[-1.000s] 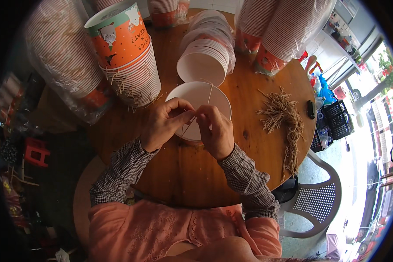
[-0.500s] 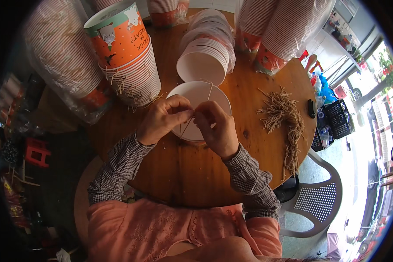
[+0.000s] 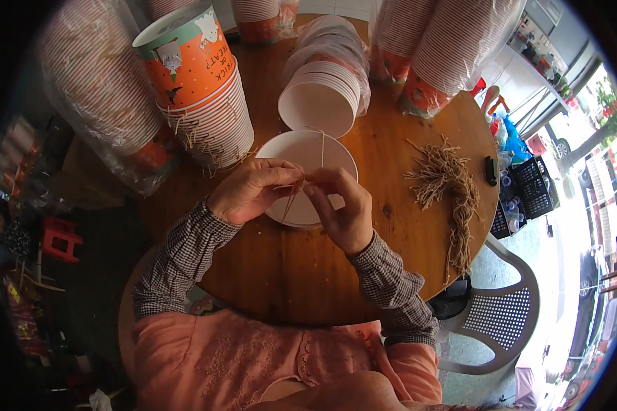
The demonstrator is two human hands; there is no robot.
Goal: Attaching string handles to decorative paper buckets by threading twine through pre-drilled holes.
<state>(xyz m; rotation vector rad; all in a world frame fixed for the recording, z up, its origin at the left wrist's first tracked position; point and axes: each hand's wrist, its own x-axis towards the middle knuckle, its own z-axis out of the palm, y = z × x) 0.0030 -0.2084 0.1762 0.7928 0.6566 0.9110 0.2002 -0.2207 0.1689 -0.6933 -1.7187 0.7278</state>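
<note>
A white-lined paper bucket (image 3: pixel 337 155) stands on the table in front of me, its round mouth facing up. Thin string (image 3: pixel 323 145) runs from its far rim across the opening to my fingers, and another stretch comes down toward the near rim. Above the bucket, my left hand (image 3: pixel 253 186) pinches the string between thumb and forefinger. My right hand (image 3: pixel 343 205) is close against it, thumb and forefinger also closed on the string. The fingertips hide just how the strands cross.
A bundle of tan strings (image 3: pixel 452 188) lies on the right of the table, beside a small black object (image 3: pixel 491 170). Orange patterned buckets (image 3: pixel 188 58) are stacked at left. White buckets (image 3: pixel 315 103) lie nested behind. Bagged stacks (image 3: pixel 452 51) stand far right; a grey chair (image 3: pixel 528 308) is near right.
My fingertips have shifted slightly along the string above the bucket. My left hand has turned a little, and the bucket has moved slightly left and nearer.
</note>
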